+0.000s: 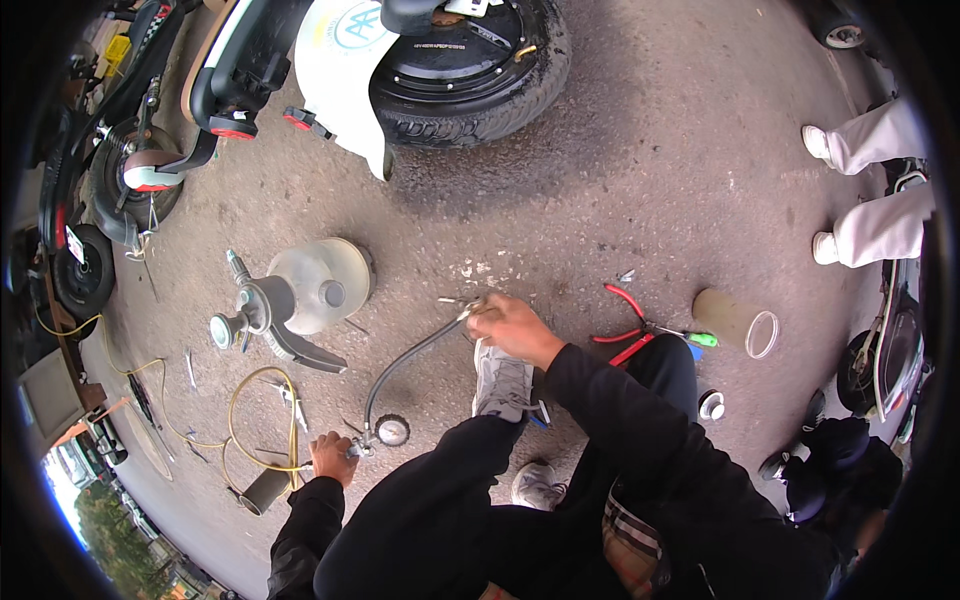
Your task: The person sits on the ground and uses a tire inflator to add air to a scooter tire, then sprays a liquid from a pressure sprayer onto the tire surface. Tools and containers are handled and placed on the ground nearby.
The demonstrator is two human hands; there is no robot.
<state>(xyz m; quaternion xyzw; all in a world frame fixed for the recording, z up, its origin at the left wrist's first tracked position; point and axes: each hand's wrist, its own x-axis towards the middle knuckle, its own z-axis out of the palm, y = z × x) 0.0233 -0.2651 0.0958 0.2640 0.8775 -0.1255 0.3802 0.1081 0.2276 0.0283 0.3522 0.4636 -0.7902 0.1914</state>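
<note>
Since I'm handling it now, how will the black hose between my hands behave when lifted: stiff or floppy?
The black hose probably flexes with some springiness, since it holds a smooth arc without visible kinks. It may feel heavier toward the end near your left hand, where the round gauge sits.

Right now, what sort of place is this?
Likely an outdoor repair spot for scooters, on rough pavement: a scooter wheel at the top of the view, red-handled pliers on the ground, and a black hose with a round gauge by the left hand.
</note>
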